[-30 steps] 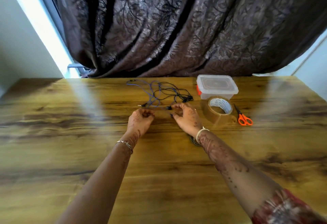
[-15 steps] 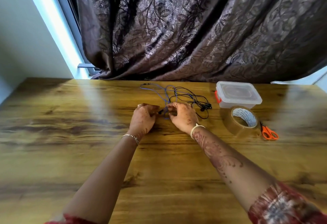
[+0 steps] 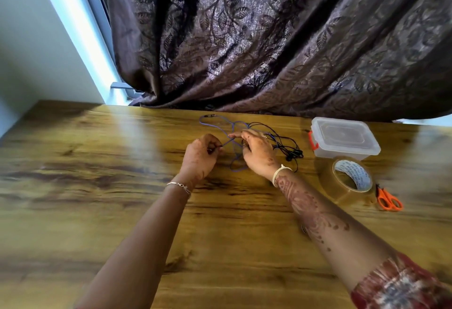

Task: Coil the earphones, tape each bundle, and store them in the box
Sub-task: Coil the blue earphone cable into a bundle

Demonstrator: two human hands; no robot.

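Observation:
Blue earphones (image 3: 215, 125) and black earphones (image 3: 291, 148) lie tangled together at the far middle of the wooden table (image 3: 97, 198). My left hand (image 3: 200, 156) pinches one end of the blue cable. My right hand (image 3: 256, 152) holds the blue cable further along, over the tangle, and a blue loop hangs below it. A clear plastic box (image 3: 344, 141) with a red latch stands shut at the right. In front of it a roll of brown tape (image 3: 347, 181) lies on the table.
Orange-handled scissors (image 3: 389, 200) lie to the right of the tape roll. A dark patterned curtain (image 3: 269, 40) hangs down to the table's far edge. A white wall and window frame are at the left.
Both hands have closed on the blue cable and lifted part of it off the table; the left hand has drawn its end to the left. The camera has tilted, shifting the scene.

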